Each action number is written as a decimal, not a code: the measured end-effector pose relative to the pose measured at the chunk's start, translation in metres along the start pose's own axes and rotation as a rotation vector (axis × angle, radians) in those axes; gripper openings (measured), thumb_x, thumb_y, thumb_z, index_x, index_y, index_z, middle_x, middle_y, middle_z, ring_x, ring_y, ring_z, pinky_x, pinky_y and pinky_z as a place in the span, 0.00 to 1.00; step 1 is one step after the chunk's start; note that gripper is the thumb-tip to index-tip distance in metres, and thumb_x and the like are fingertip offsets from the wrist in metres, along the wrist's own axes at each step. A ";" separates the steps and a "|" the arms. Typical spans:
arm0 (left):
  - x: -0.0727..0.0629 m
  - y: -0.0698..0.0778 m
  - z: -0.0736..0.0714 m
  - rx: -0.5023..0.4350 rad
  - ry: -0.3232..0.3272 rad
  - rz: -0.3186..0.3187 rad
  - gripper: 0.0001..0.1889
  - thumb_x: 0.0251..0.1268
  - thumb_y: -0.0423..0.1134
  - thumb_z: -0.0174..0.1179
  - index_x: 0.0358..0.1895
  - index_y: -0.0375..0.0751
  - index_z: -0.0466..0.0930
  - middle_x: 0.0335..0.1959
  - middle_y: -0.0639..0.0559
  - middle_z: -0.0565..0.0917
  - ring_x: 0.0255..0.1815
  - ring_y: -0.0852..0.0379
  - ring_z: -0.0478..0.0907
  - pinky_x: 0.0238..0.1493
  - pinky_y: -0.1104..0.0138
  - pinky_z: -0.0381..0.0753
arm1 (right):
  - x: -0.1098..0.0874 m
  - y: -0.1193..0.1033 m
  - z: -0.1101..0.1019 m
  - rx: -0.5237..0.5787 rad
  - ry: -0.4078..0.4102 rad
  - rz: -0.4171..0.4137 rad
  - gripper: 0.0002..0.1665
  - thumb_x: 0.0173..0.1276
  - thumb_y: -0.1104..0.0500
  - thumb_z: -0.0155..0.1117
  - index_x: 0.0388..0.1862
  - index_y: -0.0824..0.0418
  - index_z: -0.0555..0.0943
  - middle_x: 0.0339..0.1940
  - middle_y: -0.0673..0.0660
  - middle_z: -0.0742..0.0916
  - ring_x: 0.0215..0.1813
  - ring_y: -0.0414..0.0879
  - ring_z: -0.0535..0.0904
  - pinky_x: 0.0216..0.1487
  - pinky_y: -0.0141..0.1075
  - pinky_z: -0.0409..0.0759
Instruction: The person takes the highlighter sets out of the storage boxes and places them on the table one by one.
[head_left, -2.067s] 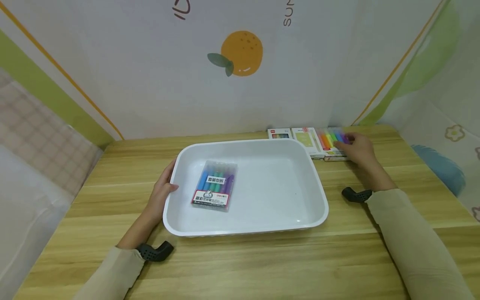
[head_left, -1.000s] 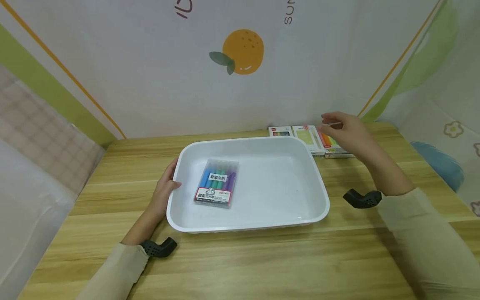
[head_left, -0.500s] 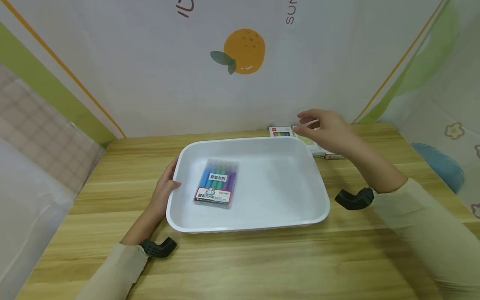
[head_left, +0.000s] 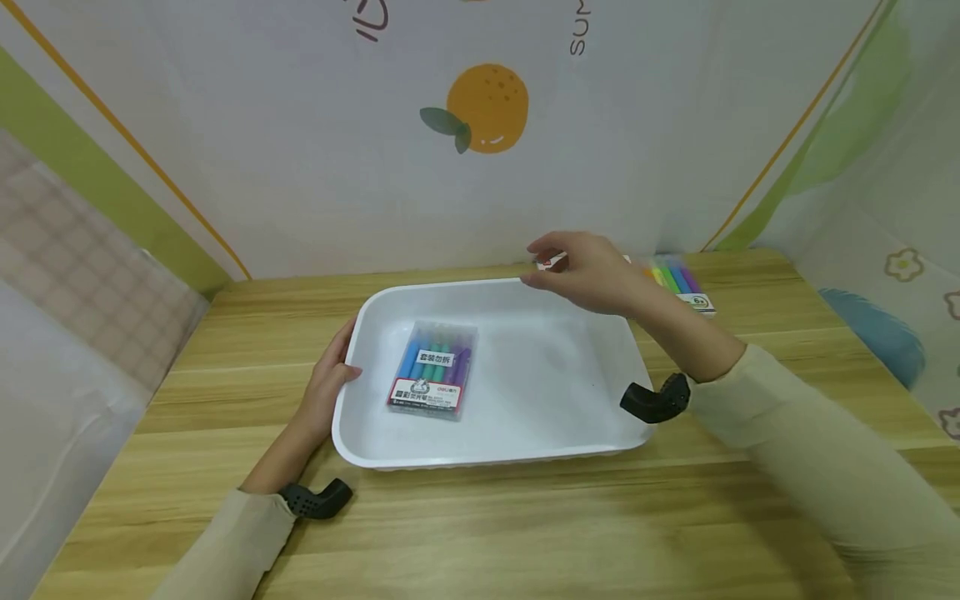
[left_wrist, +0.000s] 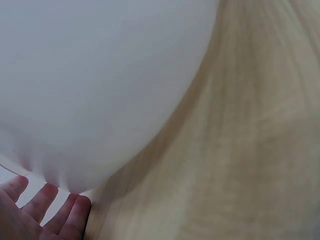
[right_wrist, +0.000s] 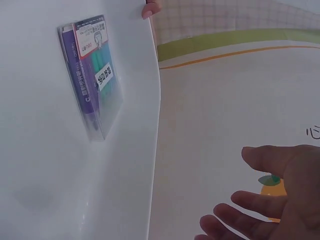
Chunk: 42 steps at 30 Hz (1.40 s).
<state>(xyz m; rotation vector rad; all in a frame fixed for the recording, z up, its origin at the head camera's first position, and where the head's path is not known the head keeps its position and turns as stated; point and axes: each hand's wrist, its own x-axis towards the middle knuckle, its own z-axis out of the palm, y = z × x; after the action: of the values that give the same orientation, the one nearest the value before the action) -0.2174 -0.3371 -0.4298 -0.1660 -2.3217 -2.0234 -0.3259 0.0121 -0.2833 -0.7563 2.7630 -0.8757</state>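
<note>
A white plastic tray (head_left: 525,400) sits on the table. My left hand (head_left: 330,379) holds its left side, thumb over the rim; in the left wrist view the fingertips (left_wrist: 47,190) touch the outer wall. Inside the tray, to the left, lies a clear pack of highlighters (head_left: 433,371) with blue, green and purple pens. My right hand (head_left: 588,271) is over the tray's far rim at the right, fingers spread and slightly bent, nothing in it. It mostly hides two white boxes behind the tray. Right of them lies a pack of rainbow-coloured pens (head_left: 678,279).
The wooden table (head_left: 480,533) extends in front of the tray and to both sides. A white cloth (head_left: 337,183) with a printed orange hangs right behind the table. Each wrist carries a black curved camera mount (head_left: 318,498).
My right hand has let go of the rainbow pen pack, lifted, and moved left over the white boxes to the tray's far rim. My left hand stays on the tray.
</note>
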 end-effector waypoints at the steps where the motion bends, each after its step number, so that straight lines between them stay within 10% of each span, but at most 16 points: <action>1: 0.000 0.000 0.000 0.003 0.000 0.002 0.40 0.64 0.27 0.37 0.83 0.41 0.45 0.85 0.43 0.47 0.81 0.38 0.50 0.59 0.83 0.71 | 0.002 -0.002 0.002 0.005 -0.005 0.001 0.30 0.70 0.49 0.65 0.67 0.61 0.77 0.62 0.61 0.84 0.61 0.56 0.81 0.56 0.49 0.85; 42: 0.005 -0.004 0.007 -0.032 0.005 0.014 0.41 0.60 0.26 0.37 0.82 0.38 0.44 0.84 0.43 0.47 0.82 0.39 0.48 0.61 0.84 0.69 | 0.053 -0.017 0.081 -0.161 -0.387 -0.090 0.34 0.69 0.46 0.65 0.67 0.64 0.76 0.63 0.62 0.84 0.67 0.55 0.78 0.68 0.47 0.77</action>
<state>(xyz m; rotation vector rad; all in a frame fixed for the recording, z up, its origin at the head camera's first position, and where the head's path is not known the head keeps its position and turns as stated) -0.2231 -0.3308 -0.4340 -0.1784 -2.2799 -2.0529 -0.3417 -0.0669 -0.3393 -0.9675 2.4877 -0.4613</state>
